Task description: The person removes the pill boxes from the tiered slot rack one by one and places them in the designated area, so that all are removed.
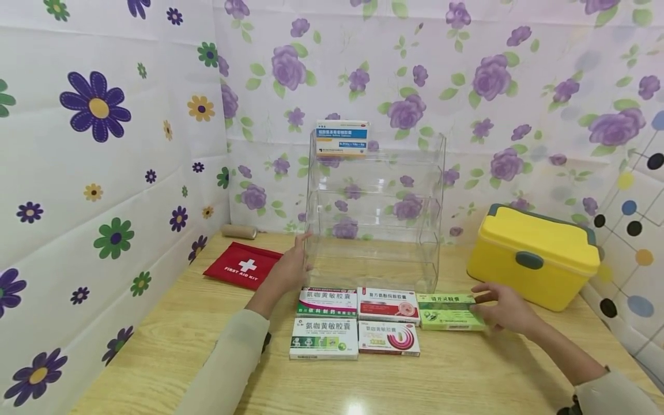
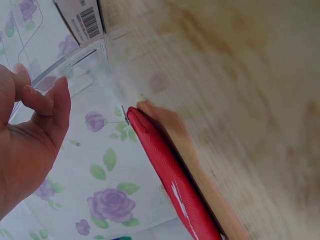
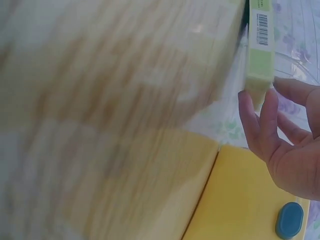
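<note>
A clear stepped display rack (image 1: 376,251) stands against the back wall, a blue, white and orange medicine box (image 1: 342,139) on its top tier. At the rack's left side edge, my left hand (image 1: 287,266) grips the clear panel with bent fingers; the panel edge passes between the fingertips (image 2: 61,84) in the left wrist view. My right hand (image 1: 503,308) pinches the right end of a flat green medicine box (image 1: 448,314), thumb and fingers on opposite sides of it. Left of this box lie a red-and-white box (image 1: 388,304) and a magenta-and-green box (image 1: 327,302).
Nearer me lie two white medicine boxes (image 1: 324,340). A red first aid pouch (image 1: 241,266) is beside my left hand, a cardboard tube (image 1: 238,231) behind it. The yellow case (image 1: 534,253) with a dark handle stands behind my right hand. Flowered cloth (image 1: 140,173) covers the walls.
</note>
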Motion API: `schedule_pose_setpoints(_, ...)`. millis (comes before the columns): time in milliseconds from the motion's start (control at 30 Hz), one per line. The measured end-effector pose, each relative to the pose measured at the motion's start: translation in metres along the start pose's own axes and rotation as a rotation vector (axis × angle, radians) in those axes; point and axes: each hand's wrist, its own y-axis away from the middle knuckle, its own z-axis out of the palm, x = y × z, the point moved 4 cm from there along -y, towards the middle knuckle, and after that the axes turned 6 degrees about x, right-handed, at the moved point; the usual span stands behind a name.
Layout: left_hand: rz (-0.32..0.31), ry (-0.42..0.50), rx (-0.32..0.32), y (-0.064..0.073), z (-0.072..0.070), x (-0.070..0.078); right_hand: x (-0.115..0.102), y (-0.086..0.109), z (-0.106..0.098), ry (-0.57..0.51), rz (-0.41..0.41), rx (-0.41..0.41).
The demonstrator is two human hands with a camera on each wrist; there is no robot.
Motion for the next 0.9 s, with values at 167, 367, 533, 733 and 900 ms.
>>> schedule_pose_setpoints(167, 0.000, -0.006, -0.001, 0.001, 0.001, -0.001, 0.004, 0.000, 0.002, 0.000, 0.025, -0.004)
schedule_pose_setpoints(367, 0.016, -0.013, 0.005, 0.001, 0.001, 0.000, 0.002, -0.001, 0.002, -0.005, 0.028, -0.015)
schedule_pose_setpoints(533, 0.016, -0.017, 0.005, 0.001, 0.002, -0.002, -0.003, -0.001, 0.002, 0.016, 0.045, -0.018)
schedule_pose_setpoints(733, 0.017, -0.025, 0.010, 0.000, 0.001, -0.002, -0.012, -0.004, -0.005, 0.102, -0.003, 0.051)
schedule_pose_setpoints(900, 0.013, -0.035, 0.008, 0.001, 0.002, -0.001, -0.021, -0.010, -0.013, 0.124, -0.045, 0.133)
